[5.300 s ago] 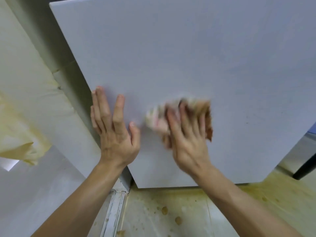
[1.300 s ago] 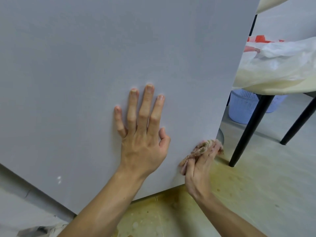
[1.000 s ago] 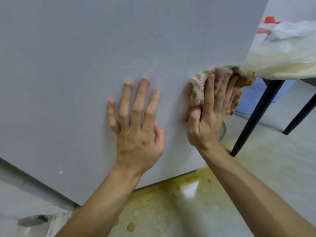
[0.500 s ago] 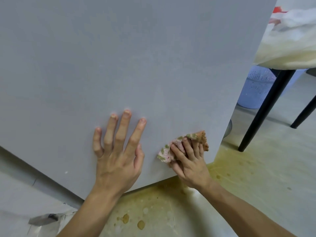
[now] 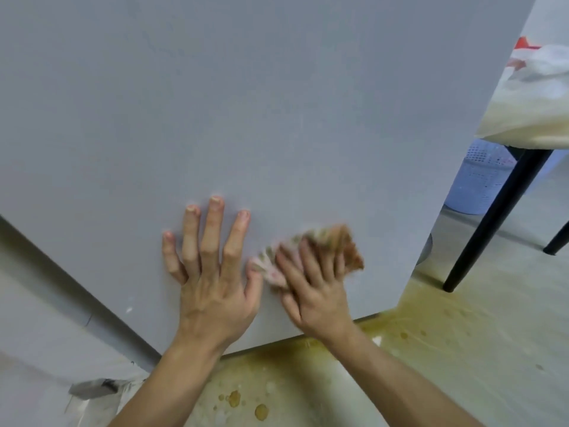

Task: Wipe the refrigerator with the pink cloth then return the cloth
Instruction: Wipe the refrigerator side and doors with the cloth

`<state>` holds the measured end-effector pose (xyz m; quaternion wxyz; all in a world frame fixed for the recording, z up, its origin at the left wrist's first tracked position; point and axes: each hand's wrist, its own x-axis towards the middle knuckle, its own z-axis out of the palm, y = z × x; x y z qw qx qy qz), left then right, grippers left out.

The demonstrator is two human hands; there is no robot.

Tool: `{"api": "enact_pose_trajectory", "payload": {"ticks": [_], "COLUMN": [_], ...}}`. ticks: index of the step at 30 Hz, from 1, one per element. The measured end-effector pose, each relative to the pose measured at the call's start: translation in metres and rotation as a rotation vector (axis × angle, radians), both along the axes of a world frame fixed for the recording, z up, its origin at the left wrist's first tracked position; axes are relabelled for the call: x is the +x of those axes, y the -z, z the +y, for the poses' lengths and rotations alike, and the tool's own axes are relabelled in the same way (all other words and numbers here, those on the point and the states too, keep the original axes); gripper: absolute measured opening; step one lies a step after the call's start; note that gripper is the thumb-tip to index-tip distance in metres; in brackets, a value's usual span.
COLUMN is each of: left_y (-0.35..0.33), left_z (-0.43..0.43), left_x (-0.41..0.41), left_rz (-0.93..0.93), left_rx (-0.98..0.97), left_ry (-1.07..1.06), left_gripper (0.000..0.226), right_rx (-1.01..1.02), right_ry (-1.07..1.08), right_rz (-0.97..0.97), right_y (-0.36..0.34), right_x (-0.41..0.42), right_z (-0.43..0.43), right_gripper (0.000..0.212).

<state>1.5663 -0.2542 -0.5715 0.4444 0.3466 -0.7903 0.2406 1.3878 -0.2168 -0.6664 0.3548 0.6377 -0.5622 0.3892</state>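
The grey side panel of the refrigerator [image 5: 246, 103] fills most of the head view. My left hand [image 5: 212, 272] lies flat on its lower part, fingers spread and straight. Just to the right, my right hand [image 5: 317, 288] presses the pink cloth [image 5: 348, 248] against the panel near the bottom right corner. The cloth is bunched, with brown and green patches, and shows above and left of my fingers. Hand and cloth are motion-blurred.
The floor [image 5: 462, 349] below the refrigerator is stained yellow-brown with droplets. To the right, a black table leg [image 5: 492, 223] comes down to the floor. A pale plastic bag [image 5: 538, 103] lies on that table, and a light blue perforated basket [image 5: 480, 180] stands beneath it.
My right hand with the cloth swept up, down to the lower edge, and now back up a little and toward my left hand. My left hand stays flat on the panel.
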Motion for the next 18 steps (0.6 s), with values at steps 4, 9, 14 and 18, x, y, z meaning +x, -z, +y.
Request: {"api": "enact_pose_trajectory", "payload": {"ticks": [4,9,14,18], "left_y": [0.005,0.010,0.012,0.013], "left_z": [-0.001,-0.003,-0.005,-0.007], "left_x": [0.019,0.040,0.054,0.062], "left_rz": [-0.046,-0.079,-0.097,-0.038], "left_rx": [0.018,0.031,0.070,0.103], "left_ry": [-0.011,-0.028,-0.033,-0.029], "left_gripper": [0.090,0.091,0.099,0.094], "right_rx": [0.248,0.337,0.141,-0.056], "right_ry": [0.013,-0.002,-0.089,-0.084], "right_rz": [0.153,0.131,0.022,-0.223], "right_y": [0.077,0.053,-0.029,-0.092], "right_x": [-0.004,-0.008,0.021,0.057], "right_z": [0.023,0.027,0.009,-0.015], "right_gripper": [0.079,0.076,0.071,0.068]}}
